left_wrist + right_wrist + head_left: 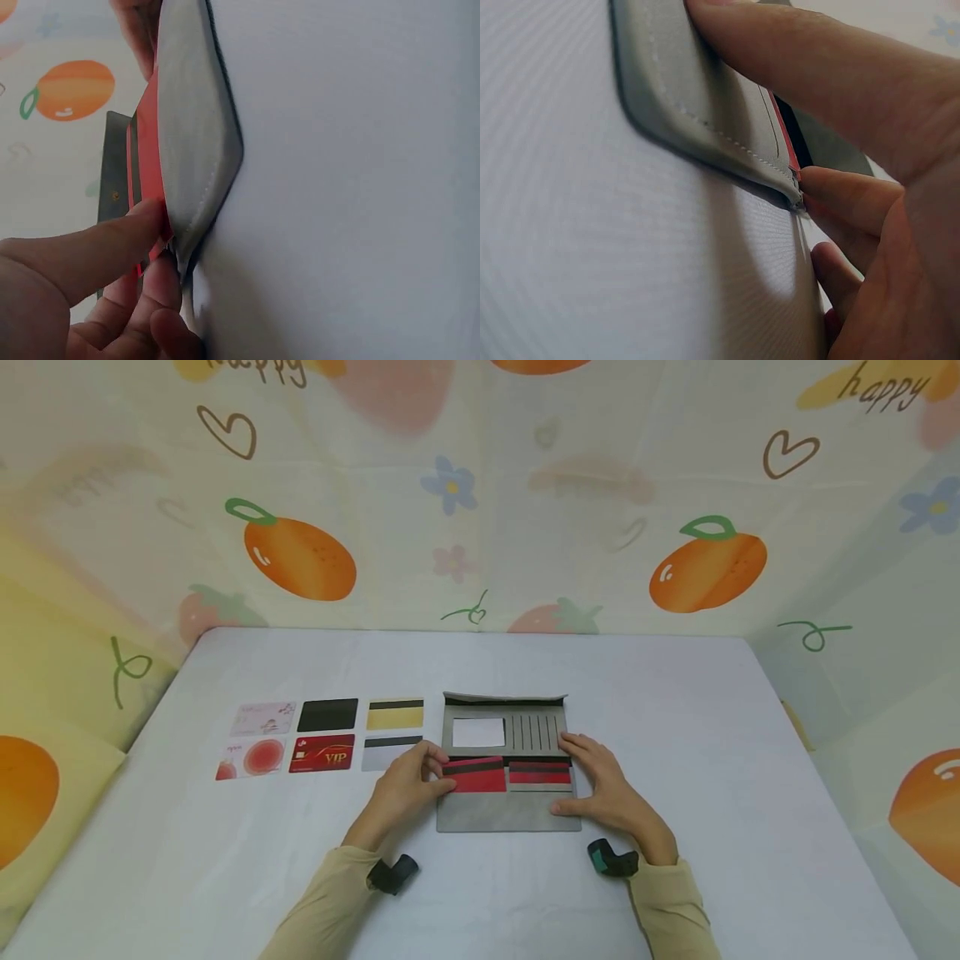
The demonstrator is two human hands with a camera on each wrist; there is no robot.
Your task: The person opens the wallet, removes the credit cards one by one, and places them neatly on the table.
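An unfolded grey wallet point(471, 814) lies on the white table in the head view. At its left edge, my left hand point(408, 777) pinches the near corner of a red card with a black stripe point(476, 777). In the left wrist view this red card point(150, 139) stands partly out of the pocket, the thumb on its face. A second red striped card point(540, 774) sits in the pocket to its right. On the wallet's right edge rests my right hand point(607, 789), thumb on the near flap and fingertips at the side, spread well apart.
Left of the wallet several cards lie in two rows: a black card point(327, 715), a red VIP card point(322, 753), a gold striped card point(395, 714) and a silver striped one point(386, 753) among them. A fruit-printed cloth point(480, 568) hangs behind the table.
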